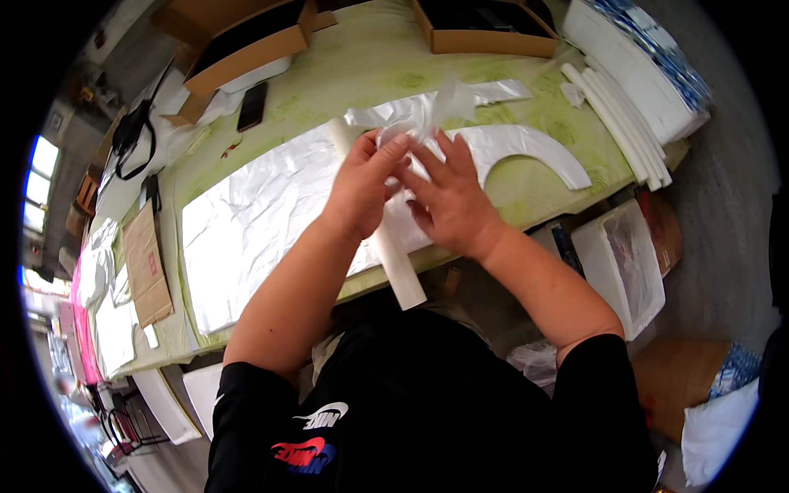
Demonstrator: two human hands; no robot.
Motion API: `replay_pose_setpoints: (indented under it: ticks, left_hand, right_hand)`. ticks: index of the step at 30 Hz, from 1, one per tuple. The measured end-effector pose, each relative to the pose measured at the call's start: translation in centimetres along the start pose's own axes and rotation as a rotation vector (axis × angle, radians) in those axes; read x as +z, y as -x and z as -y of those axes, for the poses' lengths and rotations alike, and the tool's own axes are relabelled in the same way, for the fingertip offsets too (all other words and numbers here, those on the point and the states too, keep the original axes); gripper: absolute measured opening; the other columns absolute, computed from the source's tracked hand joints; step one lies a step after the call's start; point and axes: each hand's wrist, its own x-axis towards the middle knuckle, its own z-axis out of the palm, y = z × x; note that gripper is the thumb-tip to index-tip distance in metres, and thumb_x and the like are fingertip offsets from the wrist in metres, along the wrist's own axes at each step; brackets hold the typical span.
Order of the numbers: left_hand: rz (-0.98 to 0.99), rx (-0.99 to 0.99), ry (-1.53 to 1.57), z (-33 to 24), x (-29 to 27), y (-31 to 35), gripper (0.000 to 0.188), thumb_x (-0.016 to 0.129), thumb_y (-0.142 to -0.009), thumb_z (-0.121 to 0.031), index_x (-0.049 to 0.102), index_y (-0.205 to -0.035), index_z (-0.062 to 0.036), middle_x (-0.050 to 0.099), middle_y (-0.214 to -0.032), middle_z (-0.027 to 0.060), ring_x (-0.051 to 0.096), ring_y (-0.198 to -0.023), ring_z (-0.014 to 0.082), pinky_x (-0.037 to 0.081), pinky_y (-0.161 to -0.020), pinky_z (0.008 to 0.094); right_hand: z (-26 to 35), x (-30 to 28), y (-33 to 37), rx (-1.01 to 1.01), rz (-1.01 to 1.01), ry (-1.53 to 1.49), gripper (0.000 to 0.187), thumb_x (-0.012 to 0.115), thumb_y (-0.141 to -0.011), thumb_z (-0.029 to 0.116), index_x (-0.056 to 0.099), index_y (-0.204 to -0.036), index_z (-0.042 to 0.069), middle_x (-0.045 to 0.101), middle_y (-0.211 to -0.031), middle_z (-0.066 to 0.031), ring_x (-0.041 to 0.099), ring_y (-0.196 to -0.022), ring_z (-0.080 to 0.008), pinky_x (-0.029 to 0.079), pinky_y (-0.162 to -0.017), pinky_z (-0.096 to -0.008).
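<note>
1. Left hand [360, 185]: grip closed around the upper part of a white foam tube [394, 261], thumb and fingertips also pinching a clear plastic bag [427, 111] at the tube's top end.
2. Right hand [448, 201]: fingers spread and half open, palm down, fingertips on the plastic bag just beside the left hand; not clamped on anything I can see.
3. White foam tube: lies slanted across the desk [370, 62], upper end near the middle of the desk under the bag, lower end sticking out past the near edge toward the person's body.
4. Clear plastic bag: crumpled, bunched at the tube's top end, rest trailing up and right across the desk.
5. Under the hands: large sheet of white plastic film [246, 238] spread flat, covering much of the desk's left and middle.
6. Right of the hands: curved white foam piece [534, 148], flat on the desk.
7. Far right edge: bundle of white foam rods [620, 123], beside a stack of white foam sheets [633, 57].
8. Far side: two open cardboard boxes [246, 41], one left, one right; a black phone [251, 105] lies near the left one.
9. Desk has a green patterned cover.
</note>
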Motion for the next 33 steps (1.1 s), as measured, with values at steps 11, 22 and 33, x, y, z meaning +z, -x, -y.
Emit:
replay_pose_setpoints:
  ticks: [11, 22, 33]
  left_hand:
    - [-0.505, -0.076, -0.638, -2.8, -20.8, 5.4, 0.032, 0.071, -0.090, -0.014, 0.062, -0.120, -0.0085, 0.065, -0.104, -0.0005, 0.062, -0.096, 0.0142, 0.051, -0.084, 0.0341]
    - [-0.030, 0.659, -1.376, 4.7, -13.5, 4.0, 0.045, 0.071, -0.087, -0.015, 0.060, -0.130, -0.0120, 0.053, -0.147, 0.0132, 0.042, -0.141, 0.0401, 0.031, -0.116, 0.0566]
    - [-0.015, 0.272, -1.636, 4.4, -11.7, 5.5, 0.065, 0.063, -0.093, -0.029, 0.044, -0.153, -0.0114, 0.034, -0.163, 0.0107, 0.024, -0.151, 0.0450, 0.018, -0.121, 0.0659]
  right_hand:
    - [3.6, 0.3, 5.3, 0.252, 0.006, -0.386, 0.033, 0.068, -0.086, 0.002, 0.070, -0.118, 0.009, 0.059, -0.136, -0.0130, 0.049, -0.134, -0.0414, 0.044, -0.110, -0.0476]
    - [6.5, 1.1, 6.1, 0.239, 0.060, -0.433, 0.028, 0.069, -0.083, -0.001, 0.071, -0.109, 0.008, 0.065, -0.128, -0.0134, 0.054, -0.130, -0.0399, 0.046, -0.108, -0.0462]
    - [8.9, 2.3, 3.4, 0.192, 0.211, -0.599, 0.030, 0.071, -0.085, 0.006, 0.070, -0.115, 0.006, 0.065, -0.128, -0.0148, 0.053, -0.131, -0.0387, 0.044, -0.110, -0.0453]
